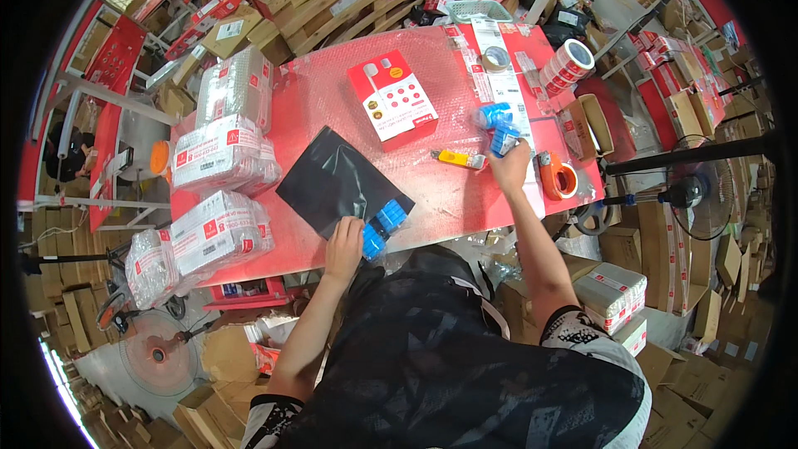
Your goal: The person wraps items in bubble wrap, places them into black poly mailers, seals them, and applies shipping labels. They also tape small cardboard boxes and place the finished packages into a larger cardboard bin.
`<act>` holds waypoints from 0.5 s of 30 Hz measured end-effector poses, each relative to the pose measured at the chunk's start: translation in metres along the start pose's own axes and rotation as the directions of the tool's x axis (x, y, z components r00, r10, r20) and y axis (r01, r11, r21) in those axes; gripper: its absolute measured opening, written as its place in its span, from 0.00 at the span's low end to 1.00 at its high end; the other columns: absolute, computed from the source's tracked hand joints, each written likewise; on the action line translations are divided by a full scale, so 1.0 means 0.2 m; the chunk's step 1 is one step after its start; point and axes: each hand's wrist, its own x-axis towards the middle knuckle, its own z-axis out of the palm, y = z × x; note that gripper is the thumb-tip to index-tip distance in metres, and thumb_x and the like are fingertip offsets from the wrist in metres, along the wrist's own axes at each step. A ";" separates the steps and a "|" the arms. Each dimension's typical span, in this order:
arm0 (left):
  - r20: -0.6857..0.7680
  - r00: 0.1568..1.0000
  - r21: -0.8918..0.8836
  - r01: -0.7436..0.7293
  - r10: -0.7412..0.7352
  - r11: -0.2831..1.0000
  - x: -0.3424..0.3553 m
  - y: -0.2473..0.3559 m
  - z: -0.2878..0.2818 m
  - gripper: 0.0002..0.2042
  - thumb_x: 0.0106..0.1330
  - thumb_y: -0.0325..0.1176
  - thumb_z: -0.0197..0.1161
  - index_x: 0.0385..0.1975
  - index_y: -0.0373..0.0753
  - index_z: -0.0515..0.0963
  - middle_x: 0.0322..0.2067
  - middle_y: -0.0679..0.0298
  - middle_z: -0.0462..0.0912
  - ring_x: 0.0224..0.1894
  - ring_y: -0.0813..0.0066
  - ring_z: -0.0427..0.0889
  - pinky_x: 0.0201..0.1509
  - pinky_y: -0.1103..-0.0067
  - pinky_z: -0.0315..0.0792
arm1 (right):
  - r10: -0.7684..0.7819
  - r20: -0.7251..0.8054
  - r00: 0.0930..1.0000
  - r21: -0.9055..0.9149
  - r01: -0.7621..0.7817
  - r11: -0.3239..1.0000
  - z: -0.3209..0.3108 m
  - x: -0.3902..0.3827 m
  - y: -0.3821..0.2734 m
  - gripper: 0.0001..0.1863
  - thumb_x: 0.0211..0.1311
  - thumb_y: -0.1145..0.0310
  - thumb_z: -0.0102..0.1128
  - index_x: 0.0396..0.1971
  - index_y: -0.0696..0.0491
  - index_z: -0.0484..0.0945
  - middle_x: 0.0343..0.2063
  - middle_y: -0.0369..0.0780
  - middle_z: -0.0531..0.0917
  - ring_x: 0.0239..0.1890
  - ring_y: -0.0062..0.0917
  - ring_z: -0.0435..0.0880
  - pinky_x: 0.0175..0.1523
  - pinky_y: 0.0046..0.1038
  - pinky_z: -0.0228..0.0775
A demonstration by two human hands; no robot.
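Observation:
My left hand [342, 251] is closed at the near corner of a flat black plastic mailing bag [320, 179], its fingertips on the bag's edge. Two small blue packs in clear wrap, one a blue pack [390, 215] lying on the bag and the other a blue pack [372, 243] nearer me, are right beside those fingers. Farther right, my right hand [509, 164] grips a blue wrapped pack [504, 142]. Another blue pack [494, 115] sits just beyond it, against the one I hold. A yellow box cutter [459, 159] lies left of my right hand.
A red and white box [391, 98] stands mid-table on bubble wrap. Bubble-wrapped parcels [223, 154] pile along the left edge. On the right are an orange tape dispenser [558, 176], tape rolls [568, 66], a label strip [504, 83] and an open carton [584, 127].

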 end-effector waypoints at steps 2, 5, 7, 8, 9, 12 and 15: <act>-0.001 1.000 0.006 -0.023 0.023 1.000 0.03 -0.01 0.00 0.10 0.68 0.25 0.68 0.46 0.40 0.80 0.49 0.62 0.81 0.51 0.57 0.85 0.53 0.63 0.82 | 0.020 0.169 0.985 0.222 -0.058 0.973 -0.03 0.12 0.10 0.39 0.53 0.59 0.81 0.61 0.65 0.76 0.51 0.56 0.85 0.59 0.54 0.81 0.66 0.52 0.74; 0.009 1.000 0.047 -0.017 0.017 0.999 0.02 -0.01 -0.01 0.08 0.65 0.25 0.69 0.42 0.41 0.82 0.51 0.63 0.82 0.49 0.59 0.85 0.51 0.64 0.82 | -0.110 0.306 0.946 -0.136 0.158 0.978 -0.10 0.18 0.14 0.39 0.54 0.59 0.79 0.64 0.63 0.76 0.54 0.54 0.85 0.61 0.51 0.82 0.67 0.50 0.75; -0.002 0.998 0.143 -0.057 0.058 0.988 0.03 0.00 -0.01 0.06 0.63 0.25 0.70 0.37 0.42 0.83 0.52 0.64 0.82 0.48 0.61 0.84 0.50 0.65 0.82 | -0.125 0.312 0.942 -0.172 0.186 0.967 -0.07 0.18 0.13 0.37 0.54 0.58 0.80 0.63 0.58 0.80 0.56 0.50 0.86 0.61 0.46 0.84 0.68 0.48 0.75; -0.005 0.998 0.133 -0.062 0.064 0.989 0.03 0.01 0.00 0.06 0.61 0.26 0.70 0.37 0.42 0.84 0.52 0.64 0.83 0.47 0.61 0.84 0.50 0.66 0.82 | -0.128 0.378 0.917 -0.138 0.193 0.971 -0.06 0.21 0.13 0.36 0.54 0.58 0.80 0.62 0.57 0.81 0.56 0.49 0.87 0.61 0.45 0.84 0.68 0.48 0.75; -0.008 0.998 0.122 -0.066 0.068 0.990 0.04 0.02 0.01 0.06 0.60 0.26 0.71 0.36 0.42 0.85 0.52 0.64 0.83 0.46 0.61 0.83 0.49 0.66 0.82 | -0.134 0.443 0.886 -0.104 0.199 0.975 -0.05 0.25 0.12 0.35 0.53 0.58 0.81 0.61 0.57 0.83 0.56 0.48 0.87 0.61 0.44 0.84 0.68 0.48 0.75; 0.012 0.999 0.089 -0.034 0.033 0.996 0.06 0.00 0.01 0.07 0.60 0.26 0.70 0.37 0.44 0.88 0.54 0.63 0.83 0.49 0.60 0.84 0.52 0.66 0.82 | -0.389 0.466 0.795 0.035 0.423 0.905 -0.08 0.53 0.07 0.33 0.47 0.59 0.87 0.56 0.50 0.89 0.59 0.46 0.86 0.64 0.44 0.83 0.69 0.51 0.74; -0.020 1.000 0.113 -0.007 0.009 0.994 -0.02 -0.02 -0.01 0.12 0.62 0.27 0.67 0.44 0.45 0.90 0.59 0.61 0.83 0.57 0.58 0.84 0.59 0.65 0.80 | -0.618 0.472 0.629 -0.011 0.705 0.709 -0.07 0.69 -0.29 0.33 0.41 0.58 0.89 0.55 0.36 0.92 0.69 0.41 0.80 0.74 0.43 0.74 0.71 0.60 0.68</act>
